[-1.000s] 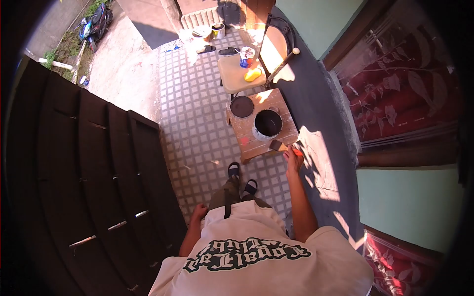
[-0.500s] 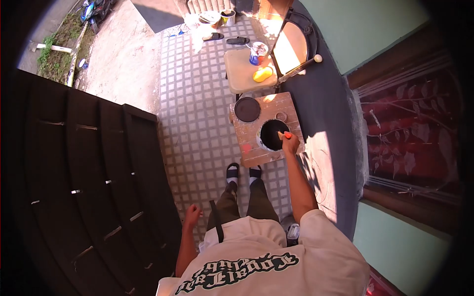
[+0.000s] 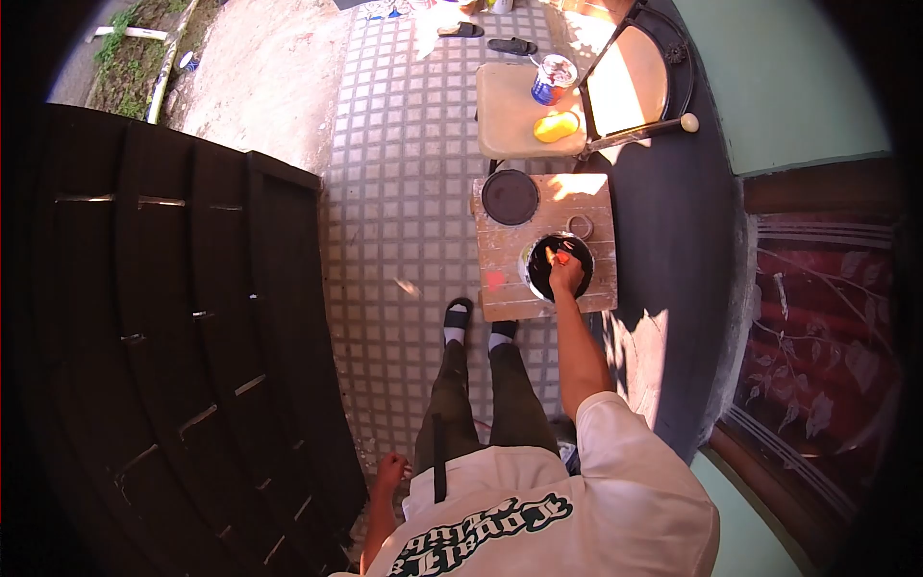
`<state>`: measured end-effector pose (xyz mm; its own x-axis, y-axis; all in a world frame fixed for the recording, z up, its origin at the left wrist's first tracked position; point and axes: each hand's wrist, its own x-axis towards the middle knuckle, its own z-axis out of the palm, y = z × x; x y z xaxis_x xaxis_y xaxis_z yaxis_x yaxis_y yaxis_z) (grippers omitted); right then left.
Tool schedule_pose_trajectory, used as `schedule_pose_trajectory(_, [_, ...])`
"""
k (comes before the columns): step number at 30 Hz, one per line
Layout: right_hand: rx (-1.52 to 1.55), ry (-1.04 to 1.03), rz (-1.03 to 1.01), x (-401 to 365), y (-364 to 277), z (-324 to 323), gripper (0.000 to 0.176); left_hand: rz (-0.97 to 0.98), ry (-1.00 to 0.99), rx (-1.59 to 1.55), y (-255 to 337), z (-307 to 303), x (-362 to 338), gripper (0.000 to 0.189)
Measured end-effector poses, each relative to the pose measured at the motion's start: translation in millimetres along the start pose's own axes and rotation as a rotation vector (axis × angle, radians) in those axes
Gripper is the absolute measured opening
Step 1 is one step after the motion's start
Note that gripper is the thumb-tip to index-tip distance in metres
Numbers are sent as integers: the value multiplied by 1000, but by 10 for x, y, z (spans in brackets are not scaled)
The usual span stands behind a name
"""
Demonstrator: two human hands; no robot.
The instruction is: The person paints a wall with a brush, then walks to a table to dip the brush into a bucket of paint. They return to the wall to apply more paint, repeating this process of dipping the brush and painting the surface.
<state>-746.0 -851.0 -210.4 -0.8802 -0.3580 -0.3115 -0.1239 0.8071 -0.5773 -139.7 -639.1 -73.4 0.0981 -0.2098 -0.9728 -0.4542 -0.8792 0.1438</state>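
Note:
My right hand [image 3: 567,277] is closed around a paintbrush [image 3: 551,256] with an orange and yellowish handle, over the mouth of a paint bucket [image 3: 527,273]. Its bristles are hard to make out against the dark paint inside. The bucket stands on a worn wooden table [image 3: 510,306], with a round dark lid [image 3: 511,198] and a small ring [image 3: 590,228] behind it. Down at my side, my left hand [image 3: 391,471] hangs with curled fingers by my hip; nothing shows in it.
Behind the table is a chair [image 3: 500,133] bearing a blue-and-white can [image 3: 554,81] and a yellow sponge-like object [image 3: 557,127]. Dark panels [image 3: 192,337] stand on the left, a green wall [image 3: 769,96] on the right. Sandals [image 3: 511,46] lie on the tiled floor.
My right hand has reached further over the bucket's mouth with the paintbrush. The left hand has dropped lower beside my hip. The whole view has shifted, putting the table further right.

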Motion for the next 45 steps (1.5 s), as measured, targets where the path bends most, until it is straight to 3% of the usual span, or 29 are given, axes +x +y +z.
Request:
schedule_pose_trajectory(7, [-19, -17, 83, 81, 15, 125, 26, 28, 23, 6, 28, 58, 30, 10])
schedule_pose_trajectory(12, [-13, 100, 59, 99, 89, 90, 26, 91, 65, 37, 350, 49, -29, 10])
schedule_pose_trajectory(15, [170, 41, 144, 199, 224, 81, 25, 156, 48, 28, 401, 32, 61, 10])
schedule_pose_trajectory(19, [828, -54, 328, 139, 325, 83, 20, 184, 28, 18, 616, 83, 85, 10])
schedule_pose_trajectory(24, [1189, -83, 510, 27, 522, -108, 33, 228, 35, 3, 938, 126, -4, 11])
schedule_pose_trajectory(33, [1438, -76, 651, -396, 681, -884, 39, 279, 92, 4, 1030, 111, -161, 13])
schedule_pose_trajectory(45, [1615, -220, 773, -346, 712, -1103, 40, 299, 149, -66, 404, 571, -100, 22])
